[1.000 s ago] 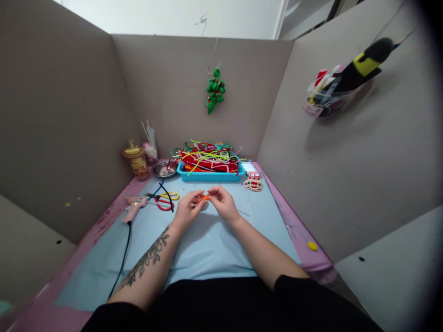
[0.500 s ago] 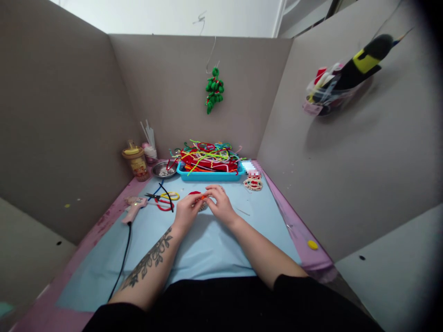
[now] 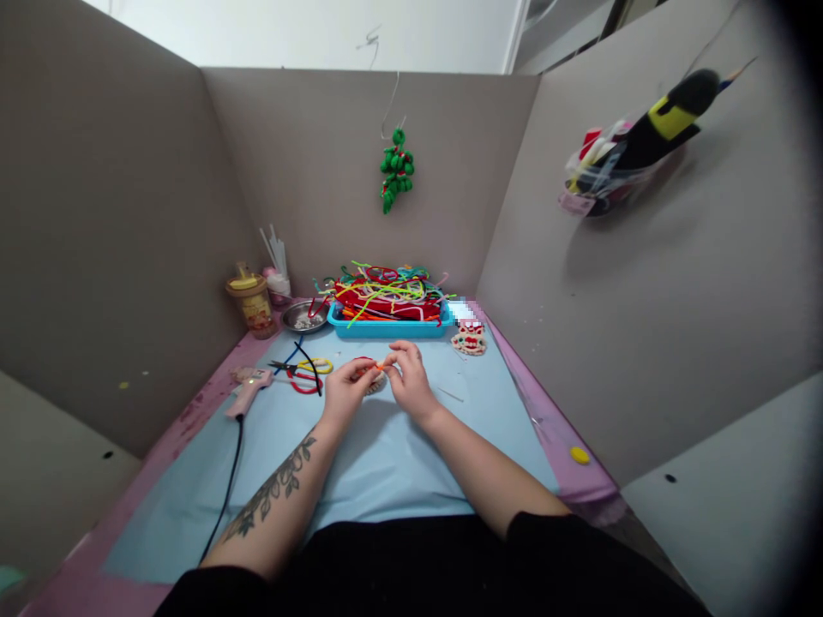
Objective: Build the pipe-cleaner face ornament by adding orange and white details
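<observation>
Over the middle of the blue cloth, both hands meet at a small orange pipe cleaner. My left hand pinches it between thumb and fingers. From the other side, my right hand grips it at the fingertips, its other fingers curled. Most of the orange piece is hidden by the fingers. Behind and below the hands lies a red and cream craft piece, largely covered. A similar cream and red figure with green spots rests at the back right.
A blue tray heaped with coloured pipe cleaners stands at the back, beside a metal bowl. To the left lie scissors and a pink glue gun with a black cord. A lidded cup stands back left.
My right hand has shifted slightly right, its fingers a little farther from my left hand. More of the orange pipe cleaner shows between them.
</observation>
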Action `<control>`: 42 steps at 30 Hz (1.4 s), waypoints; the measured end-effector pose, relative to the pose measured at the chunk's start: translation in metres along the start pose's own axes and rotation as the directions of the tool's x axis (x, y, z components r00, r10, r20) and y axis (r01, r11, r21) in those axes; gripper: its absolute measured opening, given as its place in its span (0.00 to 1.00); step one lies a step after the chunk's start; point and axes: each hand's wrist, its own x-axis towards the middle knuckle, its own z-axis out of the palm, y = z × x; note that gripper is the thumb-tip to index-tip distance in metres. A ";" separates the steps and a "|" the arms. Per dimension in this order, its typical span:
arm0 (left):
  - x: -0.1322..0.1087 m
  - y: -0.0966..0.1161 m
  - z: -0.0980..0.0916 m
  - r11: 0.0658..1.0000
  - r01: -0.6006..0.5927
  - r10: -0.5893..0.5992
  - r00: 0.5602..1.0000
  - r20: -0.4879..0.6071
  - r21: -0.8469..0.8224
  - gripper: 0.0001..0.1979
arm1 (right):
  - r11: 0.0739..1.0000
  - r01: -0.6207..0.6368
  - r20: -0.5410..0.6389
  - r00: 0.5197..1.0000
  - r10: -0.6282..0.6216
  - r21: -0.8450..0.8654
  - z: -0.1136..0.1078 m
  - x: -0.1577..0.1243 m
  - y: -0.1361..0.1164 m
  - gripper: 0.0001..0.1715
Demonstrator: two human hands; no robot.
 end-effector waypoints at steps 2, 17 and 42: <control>0.001 0.001 0.002 0.995 0.056 -0.057 0.998 -0.002 -0.086 0.12 | 0.999 0.022 -0.020 1.000 -0.022 -0.026 0.000 -0.001 0.000 0.07; 0.003 -0.009 0.006 0.970 0.043 -0.046 0.999 -0.004 -0.238 0.14 | 0.757 -0.425 0.129 0.898 0.420 0.495 0.017 0.001 -0.003 0.11; 0.007 -0.011 0.007 0.792 0.388 -0.324 0.922 0.213 -0.472 0.19 | 0.585 -0.590 0.339 0.804 0.489 0.557 0.006 0.013 0.000 0.11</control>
